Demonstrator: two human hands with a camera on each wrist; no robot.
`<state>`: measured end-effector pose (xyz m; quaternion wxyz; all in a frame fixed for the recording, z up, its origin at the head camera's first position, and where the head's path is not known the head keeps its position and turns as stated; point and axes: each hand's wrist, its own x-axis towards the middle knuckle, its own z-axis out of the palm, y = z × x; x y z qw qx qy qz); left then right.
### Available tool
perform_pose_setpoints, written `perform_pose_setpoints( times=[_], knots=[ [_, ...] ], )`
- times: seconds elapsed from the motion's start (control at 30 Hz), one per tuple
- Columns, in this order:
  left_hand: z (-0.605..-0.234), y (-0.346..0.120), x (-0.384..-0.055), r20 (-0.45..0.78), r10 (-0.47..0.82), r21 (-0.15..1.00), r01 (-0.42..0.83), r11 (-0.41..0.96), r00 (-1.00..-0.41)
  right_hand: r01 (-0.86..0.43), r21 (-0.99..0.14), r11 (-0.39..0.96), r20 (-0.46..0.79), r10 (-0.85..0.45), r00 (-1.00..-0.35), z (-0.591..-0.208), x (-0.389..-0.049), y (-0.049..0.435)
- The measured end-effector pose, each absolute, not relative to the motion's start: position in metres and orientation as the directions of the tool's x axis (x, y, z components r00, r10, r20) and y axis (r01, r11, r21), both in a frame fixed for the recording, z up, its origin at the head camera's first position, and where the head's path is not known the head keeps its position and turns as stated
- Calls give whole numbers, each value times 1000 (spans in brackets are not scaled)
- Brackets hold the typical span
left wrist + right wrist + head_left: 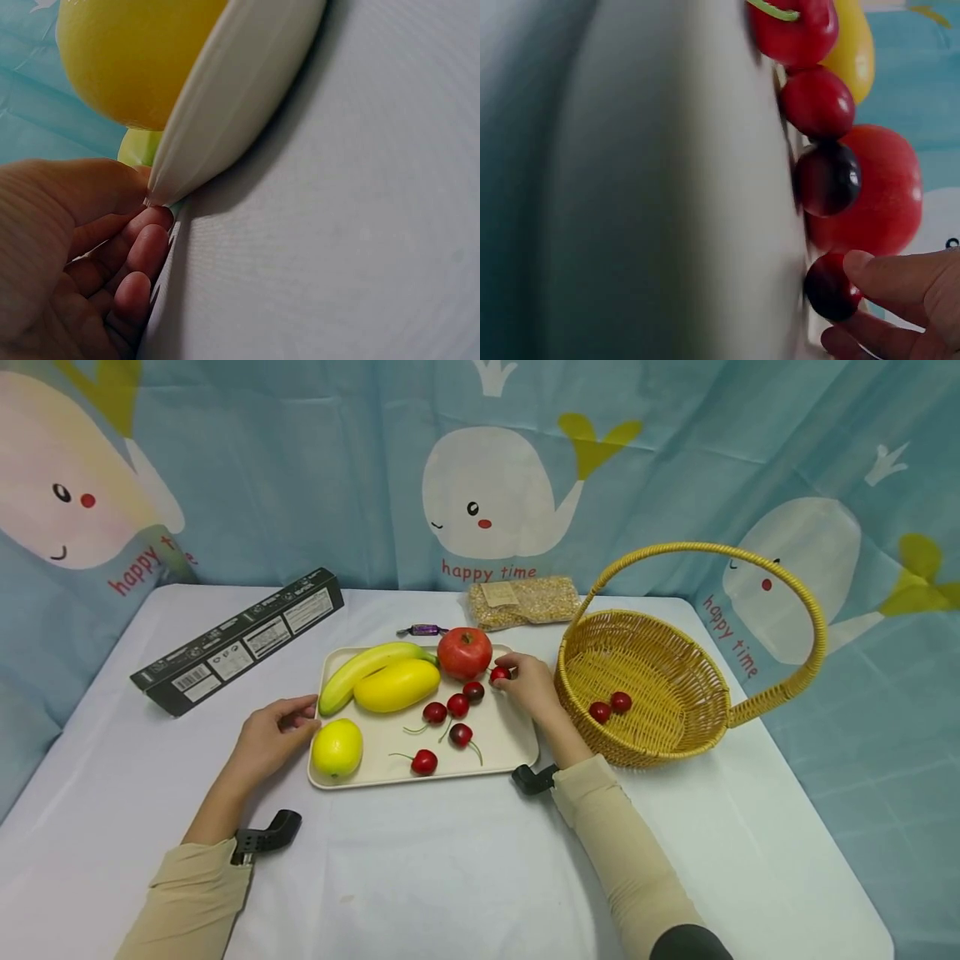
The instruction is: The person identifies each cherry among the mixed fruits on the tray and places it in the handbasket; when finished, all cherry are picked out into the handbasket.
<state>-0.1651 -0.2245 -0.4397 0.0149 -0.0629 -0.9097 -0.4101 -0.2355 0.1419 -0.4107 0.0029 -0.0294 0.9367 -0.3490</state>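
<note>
A cream tray (517, 743) holds a banana (375, 664), a yellow mango-shaped fruit (397, 686), a lemon (337, 748), a red pomegranate-like fruit (464, 652) and several cherries (424, 762). At the tray's left edge, my left hand (272, 739) pinches the rim between thumb and fingers, beside the lemon. Over the far right part of the tray, my right hand (531, 687) pinches a dark red cherry (830, 289) between thumb and fingertips, close to the pomegranate-like fruit. Two more cherries (620, 702) lie inside the yellow wicker basket (645, 652) to the right.
The basket's tall handle (817, 635) arches up and leans right. A long black box (240, 639) lies diagonally at the back left. Behind the tray are a small purple wrapped candy (422, 630) and a clear bag of grains (540, 602). A whale-print curtain (337, 485) surrounds the white table (420, 877).
</note>
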Motion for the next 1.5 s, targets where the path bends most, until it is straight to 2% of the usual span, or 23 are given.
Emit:
perform_pose_setpoints(
  times=[0.17, 0.43, 0.6, 0.83, 1.0, 1.3, 1.5],
  knots=[
    [-440, -225, -165, 73, 107, 743, 125, 657, -992, -106, -590, 800, 27, -111, -993, -412, -232, 140],
    [-440, -225, -165, 80, 111, 741, 134, 657, -991, -144, -552, 821, 26, -156, -987, -402, -217, 143],
    [-443, -227, -164, 84, 110, 743, 136, 655, -990, -188, -579, 793, 58, -190, -980, -387, -207, 145],
    [-444, -227, -163, 87, 99, 741, 131, 659, -991, -201, -719, 665, 108, -178, -978, -360, -192, 159],
    [-442, -226, -165, 98, 107, 739, 145, 657, -989, -179, -791, 584, 132, -123, -984, -345, -183, 191],
    [-443, -226, -166, 93, 106, 739, 140, 659, -990, -46, -746, 665, 58, -4, -998, -347, -184, 263],
    [-444, -227, -166, 91, 103, 738, 137, 660, -991, 50, -723, 689, -37, 33, -999, -358, -190, 286]
  ],
)
